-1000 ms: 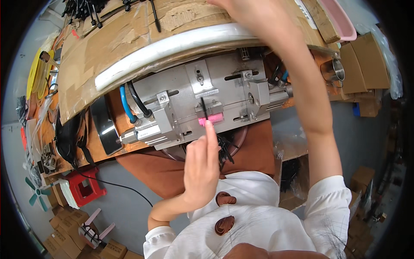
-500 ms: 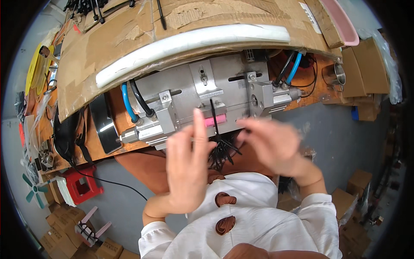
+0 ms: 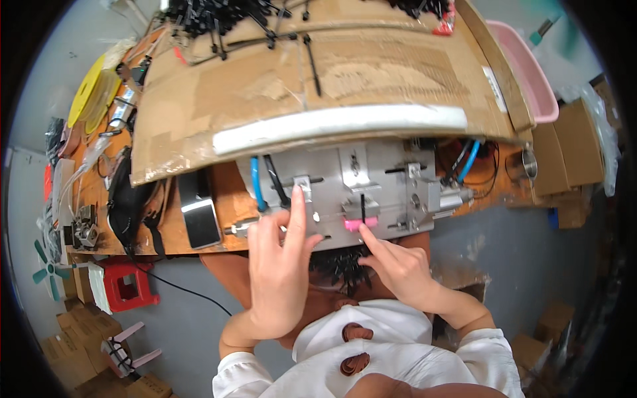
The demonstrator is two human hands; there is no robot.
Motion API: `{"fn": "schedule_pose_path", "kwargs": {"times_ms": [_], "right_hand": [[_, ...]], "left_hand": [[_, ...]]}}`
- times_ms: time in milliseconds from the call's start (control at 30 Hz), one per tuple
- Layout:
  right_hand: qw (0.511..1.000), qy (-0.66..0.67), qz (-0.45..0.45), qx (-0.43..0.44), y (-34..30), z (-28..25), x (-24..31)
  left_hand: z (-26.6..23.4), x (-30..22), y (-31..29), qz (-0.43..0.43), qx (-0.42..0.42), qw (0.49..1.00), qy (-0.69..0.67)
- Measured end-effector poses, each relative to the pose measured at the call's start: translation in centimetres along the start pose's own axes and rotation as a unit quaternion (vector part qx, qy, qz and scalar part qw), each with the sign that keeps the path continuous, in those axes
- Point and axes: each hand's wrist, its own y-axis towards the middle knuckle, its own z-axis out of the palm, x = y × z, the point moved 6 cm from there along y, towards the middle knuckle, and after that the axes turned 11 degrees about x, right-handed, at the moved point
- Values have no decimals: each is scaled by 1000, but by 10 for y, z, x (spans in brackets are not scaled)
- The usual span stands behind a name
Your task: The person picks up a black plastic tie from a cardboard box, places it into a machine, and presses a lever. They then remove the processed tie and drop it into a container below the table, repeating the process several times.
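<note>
A grey metal fixture (image 3: 335,172) lies along the front of the workbench. At its middle a thin black rod-like piece (image 3: 363,207) lies across a bright pink block (image 3: 353,224). My right hand (image 3: 405,272) has its index finger stretched out, its tip at the near end of the black piece and the pink block. My left hand (image 3: 275,278) is over the fixture's left part, index finger pointing away from me and thumb apart, with nothing visible in it. Several thin black pieces (image 3: 342,270) lie bunched in my lap, partly behind my right hand.
A cardboard sheet (image 3: 265,89) with a white padded edge (image 3: 345,126) overhangs the fixture, with black pieces (image 3: 212,20) heaped on it. Blue tubes (image 3: 257,182) run to the fixture. A phone (image 3: 200,215) lies left, a metal cup (image 3: 521,164) right.
My right hand has moved in to the pink block and its index finger has straightened. My left hand stays over the fixture's left part. The whole view has shifted, showing more of the cardboard.
</note>
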Motion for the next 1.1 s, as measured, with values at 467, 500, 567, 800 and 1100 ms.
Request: {"fn": "schedule_pose_path", "kwargs": {"times_ms": [467,500,567,800,1100], "right_hand": [[978,-174,31,-108,364,-105,-54],[980,-165,38,-107,365,-103,-56],[985,-152,15,-74,356,-103,-57],[980,-145,-51,128,255,-130,-74],[872,-407,-216,-163,214,-158,-67]], "left_hand": [[-52,138,224,-15,-12,993,113],[-51,134,225,-13,-10,993,115],[-45,130,217,-45,68,996,27],[-25,56,185,55,110,992,-32],[-72,55,187,15,260,922,-285]]}}
